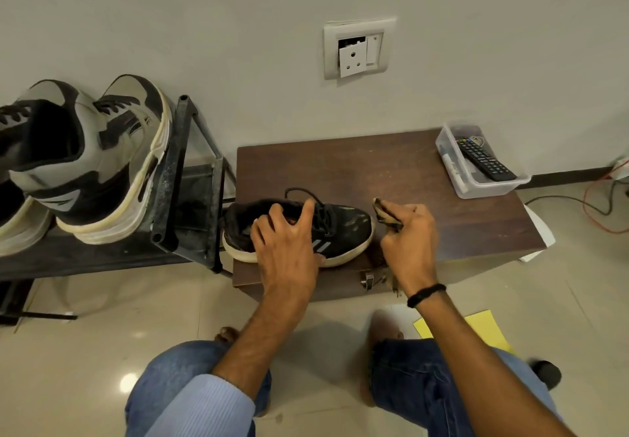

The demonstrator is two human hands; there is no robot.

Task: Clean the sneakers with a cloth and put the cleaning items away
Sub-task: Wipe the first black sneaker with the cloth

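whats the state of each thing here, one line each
black mesh sneaker with white sole, upright on the brown wooden box, gripped by the left hand
brown cloth, bunched in the right hand, by the sneaker's toe
grey and black high-top sneakers, upright on the black metal rack
clear plastic tub, open, holding a black remote
white wall socket, insert tilted loose in its plate

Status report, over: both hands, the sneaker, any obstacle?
Left hand grips black sneaker on wooden table. Right hand holds cloth beside toe. Plastic box apart, far corner.
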